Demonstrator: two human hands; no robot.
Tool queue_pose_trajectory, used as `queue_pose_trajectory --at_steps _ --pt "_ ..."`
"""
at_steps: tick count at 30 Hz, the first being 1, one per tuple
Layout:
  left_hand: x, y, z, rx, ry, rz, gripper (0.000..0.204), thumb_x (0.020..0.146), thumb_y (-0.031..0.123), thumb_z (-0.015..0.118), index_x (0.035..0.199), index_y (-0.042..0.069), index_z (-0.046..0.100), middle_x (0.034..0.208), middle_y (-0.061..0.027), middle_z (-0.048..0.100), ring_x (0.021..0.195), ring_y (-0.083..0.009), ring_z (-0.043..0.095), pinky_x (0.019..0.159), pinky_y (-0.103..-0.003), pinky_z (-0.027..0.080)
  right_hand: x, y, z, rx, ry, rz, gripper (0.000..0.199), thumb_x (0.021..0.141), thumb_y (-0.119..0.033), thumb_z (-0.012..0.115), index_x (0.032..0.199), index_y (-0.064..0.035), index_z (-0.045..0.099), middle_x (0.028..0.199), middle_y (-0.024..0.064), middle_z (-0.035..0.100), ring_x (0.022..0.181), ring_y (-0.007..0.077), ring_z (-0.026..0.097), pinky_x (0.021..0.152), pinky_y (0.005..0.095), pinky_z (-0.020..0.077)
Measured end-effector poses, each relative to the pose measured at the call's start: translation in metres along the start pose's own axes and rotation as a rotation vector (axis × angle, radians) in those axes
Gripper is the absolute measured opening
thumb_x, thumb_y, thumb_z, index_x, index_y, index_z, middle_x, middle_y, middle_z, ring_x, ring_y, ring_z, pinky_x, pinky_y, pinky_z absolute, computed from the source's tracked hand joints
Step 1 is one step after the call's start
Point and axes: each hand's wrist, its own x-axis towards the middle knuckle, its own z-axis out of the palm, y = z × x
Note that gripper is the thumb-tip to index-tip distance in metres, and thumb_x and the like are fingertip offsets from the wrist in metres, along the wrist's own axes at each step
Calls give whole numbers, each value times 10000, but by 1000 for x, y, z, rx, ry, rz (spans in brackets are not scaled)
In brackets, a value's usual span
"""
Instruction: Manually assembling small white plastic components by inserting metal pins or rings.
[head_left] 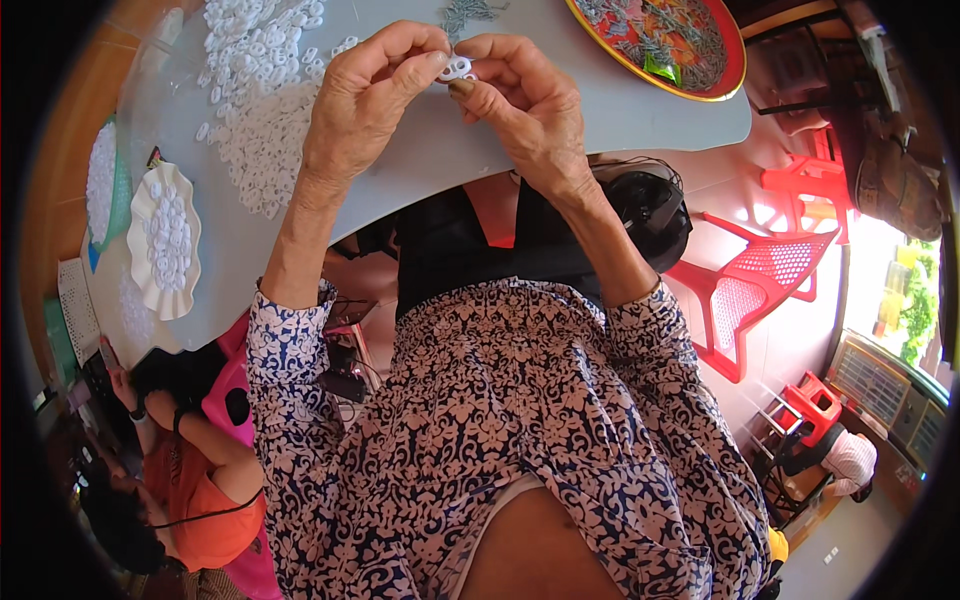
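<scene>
Both my hands meet above the grey table (600, 115) and pinch one small white plastic ring (457, 69) between the fingertips. My left hand (370, 95) grips its left side, my right hand (525, 105) its right side. A heap of similar white rings (262, 95) lies on the table just left of my left hand. A small pile of grey metal pieces (466, 12) sits right behind my fingers.
A red round tray (725, 75) with grey metal pieces stands at the table's far right. A white scalloped dish (165, 240) of white parts and a green basket (100, 180) are at the left. Another person in orange (190, 500) sits lower left. Red plastic chairs (760, 280) stand right.
</scene>
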Motion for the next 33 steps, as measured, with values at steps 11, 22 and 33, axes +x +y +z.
queue_pose_trajectory --at_steps 11,22,33 --pt "-11 2 10 203 13 -25 274 944 280 482 880 38 592 659 37 476 612 -47 367 549 -214 297 -1 -3 2 -4 0 3 293 862 -62 633 1121 22 524 873 62 641 728 83 574 670 208 487" --pt "-11 -5 11 112 83 -56 247 900 259 531 822 31 583 606 6 488 568 -67 420 518 -242 360 -3 -6 4 -12 0 27 306 864 -46 624 1139 27 510 887 67 637 744 94 587 686 215 501" --pt "-9 -3 5 224 -28 20 223 910 225 503 819 26 550 601 -14 475 563 -91 429 524 -256 374 -2 -2 2 -56 -27 12 237 856 -42 630 1073 24 560 806 39 624 684 65 565 634 196 480"
